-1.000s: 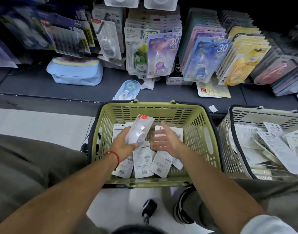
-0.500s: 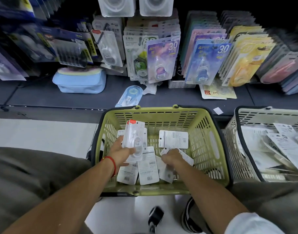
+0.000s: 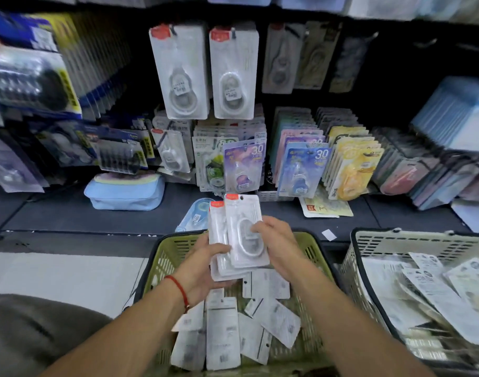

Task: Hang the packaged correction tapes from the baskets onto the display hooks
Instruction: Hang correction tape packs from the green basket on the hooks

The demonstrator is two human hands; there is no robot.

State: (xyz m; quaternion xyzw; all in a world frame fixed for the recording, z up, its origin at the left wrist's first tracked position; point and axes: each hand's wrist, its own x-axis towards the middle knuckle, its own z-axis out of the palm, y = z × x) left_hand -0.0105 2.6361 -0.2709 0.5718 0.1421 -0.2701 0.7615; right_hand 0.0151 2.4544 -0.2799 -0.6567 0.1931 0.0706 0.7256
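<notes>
Both hands hold a small stack of white packaged correction tapes (image 3: 239, 235) above the green basket (image 3: 173, 251). My left hand (image 3: 203, 268) grips the stack from below and the left, thumb across its front. My right hand (image 3: 276, 246) holds the front pack by its right edge, fingers on the blister. Several more packs (image 3: 232, 333) lie face down in the green basket. Matching white packs (image 3: 205, 74) hang on display hooks at upper centre, above the stack.
A white basket (image 3: 368, 240) with more packs stands to the right. Coloured correction tape packs (image 3: 300, 164) fill the lower hooks. A blue pouch (image 3: 124, 191) and a loose blue tape (image 3: 194, 216) lie on the dark shelf. My knee (image 3: 29, 336) is at lower left.
My right hand lifted out of the basket with a pack and joined it to the pack in my left hand. The view tilted up, showing the hanging white packs.
</notes>
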